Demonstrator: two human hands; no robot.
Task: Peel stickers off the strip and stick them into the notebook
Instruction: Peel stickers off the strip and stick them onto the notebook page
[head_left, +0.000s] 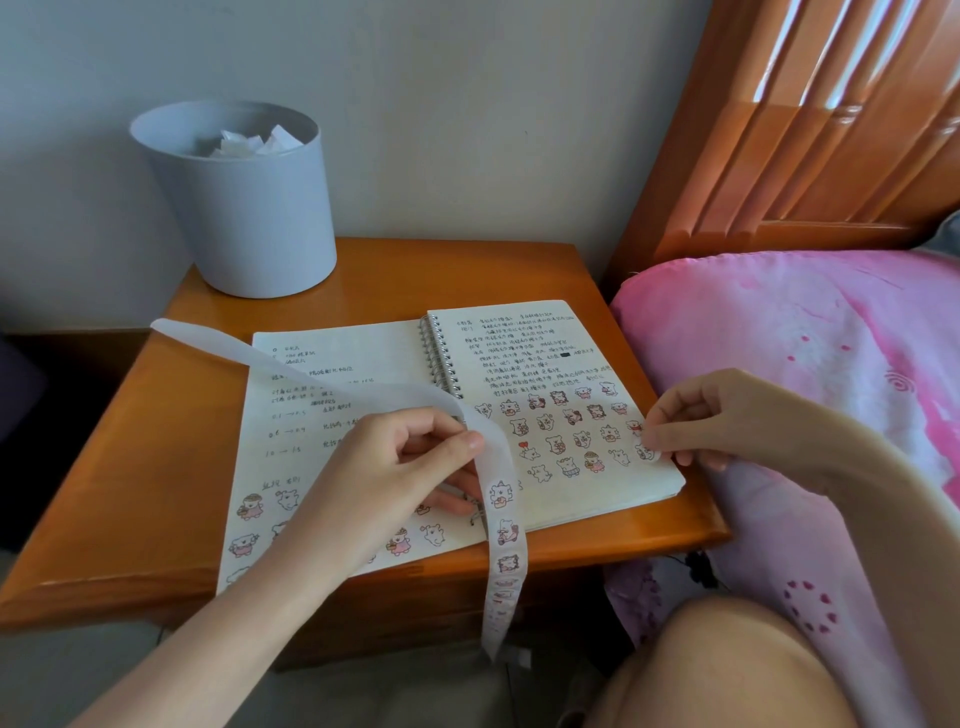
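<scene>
An open spiral notebook (363, 364) lies on a wooden bedside table, with handwriting and several small cartoon stickers on both pages. A long translucent sticker strip (501, 514) runs from the table's far left, across the left page, and hangs over the front edge. My left hand (400, 467) pinches the strip above the notebook's middle. My right hand (727, 421) pinches one small sticker (647, 451) at the right page's right edge, low against the paper.
A grey bin (244, 208) with crumpled white paper stands at the table's (130, 493) back left corner. A bed with a pink cover (805, 374) and an orange wooden headboard (805, 130) is close on the right. My bare knee (727, 670) is at the lower right.
</scene>
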